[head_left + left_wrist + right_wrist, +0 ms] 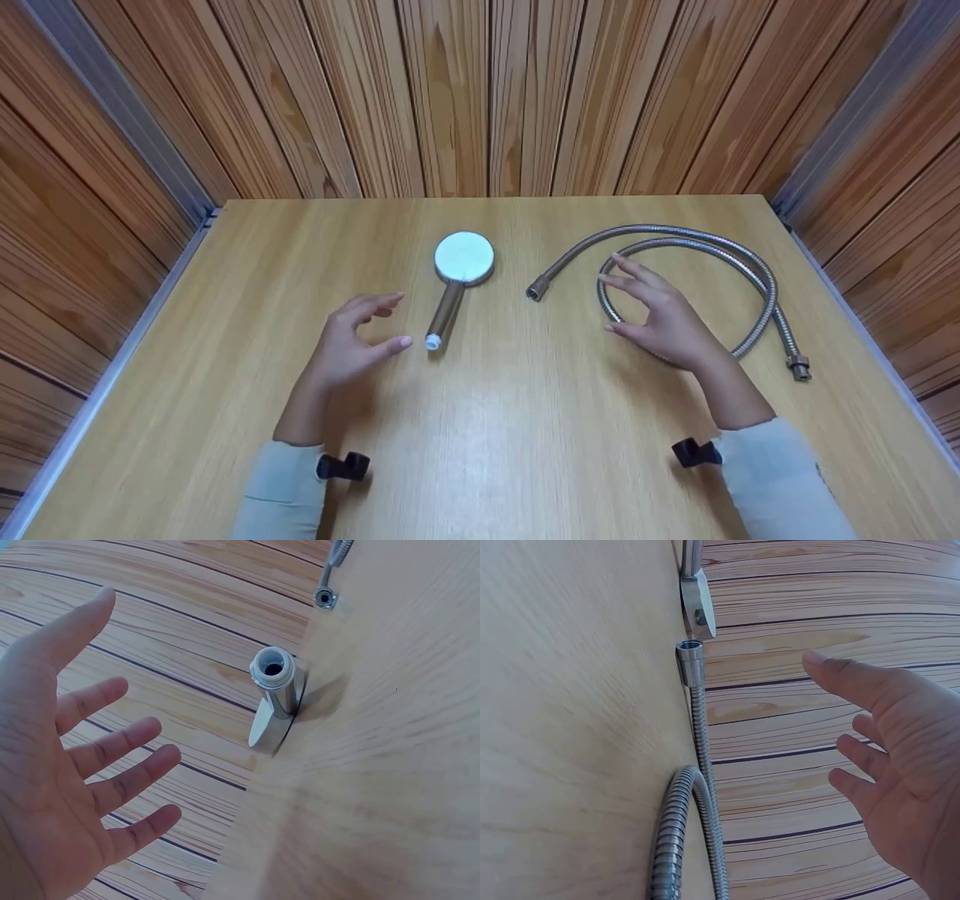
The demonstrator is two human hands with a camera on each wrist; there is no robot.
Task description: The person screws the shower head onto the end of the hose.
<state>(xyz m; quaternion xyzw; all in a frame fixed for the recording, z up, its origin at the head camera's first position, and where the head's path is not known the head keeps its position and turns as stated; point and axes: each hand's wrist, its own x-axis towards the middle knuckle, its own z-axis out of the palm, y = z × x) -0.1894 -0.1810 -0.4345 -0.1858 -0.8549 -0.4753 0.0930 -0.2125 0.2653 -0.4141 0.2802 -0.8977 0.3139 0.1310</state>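
A hand shower with a round white face lies on the table, its white threaded end toward the person. Left of that handle, my left hand hovers with thumb and fingers spread, holding nothing; the left wrist view shows the threaded end beyond the fingertips. To the right, a coiled metal shower hose lies in a loop. Over the loop's left side is my right hand, fingers apart and nothing in them. In the right wrist view, one hose connector points toward the shower head.
The wooden table is bounded at the back by a plank-patterned wall, with similar panels on both sides. The hose's other end fitting lies near the right edge. Black wrist mounts stick out from both sleeves.
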